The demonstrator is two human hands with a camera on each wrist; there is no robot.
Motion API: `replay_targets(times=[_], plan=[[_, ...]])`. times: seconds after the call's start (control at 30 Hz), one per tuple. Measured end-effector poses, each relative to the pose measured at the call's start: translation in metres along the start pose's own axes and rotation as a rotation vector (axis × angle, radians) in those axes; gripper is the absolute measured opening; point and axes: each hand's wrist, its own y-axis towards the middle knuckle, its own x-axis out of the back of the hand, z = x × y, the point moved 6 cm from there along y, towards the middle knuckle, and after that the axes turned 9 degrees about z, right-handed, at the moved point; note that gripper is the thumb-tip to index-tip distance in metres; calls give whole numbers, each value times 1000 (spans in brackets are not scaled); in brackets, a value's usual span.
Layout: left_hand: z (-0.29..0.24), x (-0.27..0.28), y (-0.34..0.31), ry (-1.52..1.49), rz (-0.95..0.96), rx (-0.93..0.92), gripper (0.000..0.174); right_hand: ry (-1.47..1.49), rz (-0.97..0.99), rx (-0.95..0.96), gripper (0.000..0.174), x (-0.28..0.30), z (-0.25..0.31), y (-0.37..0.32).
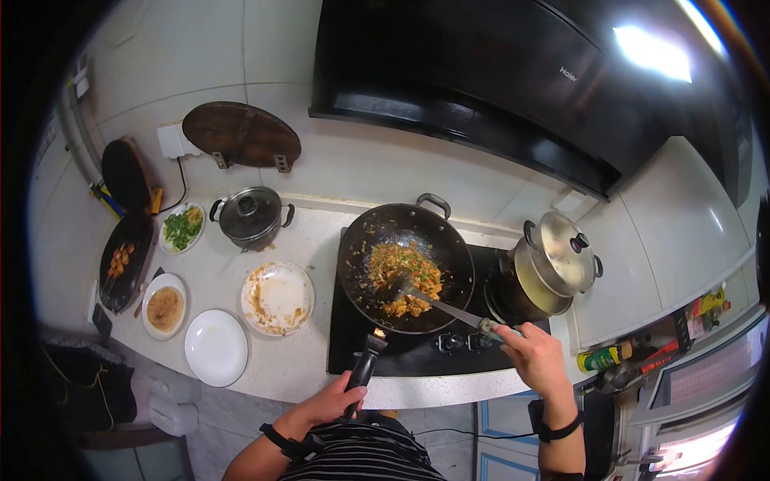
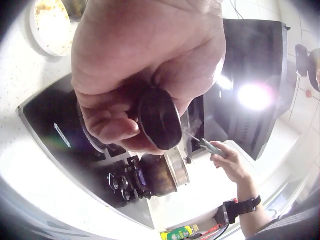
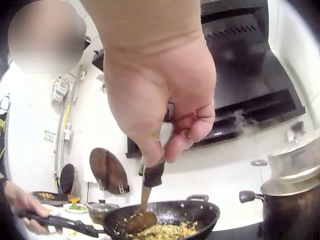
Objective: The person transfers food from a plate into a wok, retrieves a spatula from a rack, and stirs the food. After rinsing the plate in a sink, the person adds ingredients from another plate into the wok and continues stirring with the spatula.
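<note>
A dark wok (image 1: 459, 264) sits on the black cooktop (image 1: 405, 361), with chopped, browned food (image 1: 401, 260) flecked with green and red in its middle. Near the counter's front edge my left hand (image 1: 329, 402) grips the wok's long black handle (image 1: 363, 370), fingers wrapped round it; its end faces the camera in the left wrist view. My right hand (image 1: 536, 359) holds a wok spatula (image 1: 445, 307) by its grip, to the right of the wok. The spatula slants down leftward, and its blade (image 3: 141, 222) lies in the food.
Right of the wok stands a lidded steel pot (image 1: 553, 264). To the left are a small lidded pot (image 1: 250, 220), a sauce-smeared plate (image 1: 269, 321), a white plate (image 1: 216, 349), a flatbread plate (image 1: 178, 279) and chopped greens (image 1: 184, 228). A range hood (image 1: 449, 72) hangs above.
</note>
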Motion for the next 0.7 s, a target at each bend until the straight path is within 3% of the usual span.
replay_targets(times=[0.17,0.33,0.47,0.57,0.63,0.7], plan=[[1,0,1,-6,-1,-7,24,287,62,-88,33,55,4,-16],[2,1,1,3,18,-8,29,148,256,-138,25,59,20,-9],[1,3,1,15,33,6,28,54,174,-163,24,29,28,7],[-3,3,-1,6,28,0,23,202,124,-169,26,40,21,5],[0,5,0,4,33,-10,24,183,191,-255,27,59,16,1],[1,5,2,-1,34,-11,24,92,173,-215,27,64,14,-1]])
